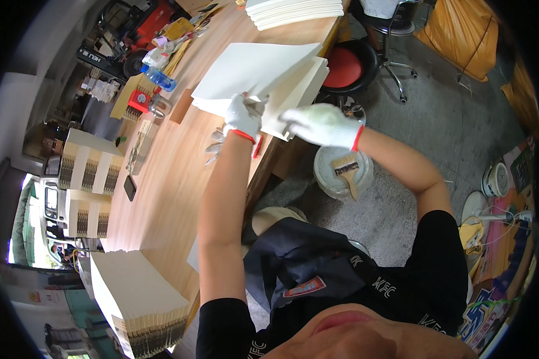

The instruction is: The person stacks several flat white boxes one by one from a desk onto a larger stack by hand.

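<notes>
**White paper stack at the table edge, with both gloved hands close to it**

The left hand (244, 113) covers the near edge of the white paper stack (254, 70); its fingers are bent against the paper, but I cannot tell whether they grip it. The right hand (323, 125) is blurred by motion, so I cannot tell if it is open or closed, nor if it touches the stack's right corner. The left forearm hides part of a loose glove (213, 148) lying on the wooden table (179, 149), just beside a small red object (257, 147), too small to identify.

The stack lies at the right edge of the table. Its upper sheets slant to the left over the lower layers, and its right side runs upward and slightly right, along the table edge. Which side is longer is hard to judge in this bent view.

Below the right hand, beyond the table, a flat brush (345, 167) lies over a pale pail (324, 175), handle downward. Another white stack (293, 11) is cut off at the upper border. A dark phone (130, 188) lies farther left.
</notes>
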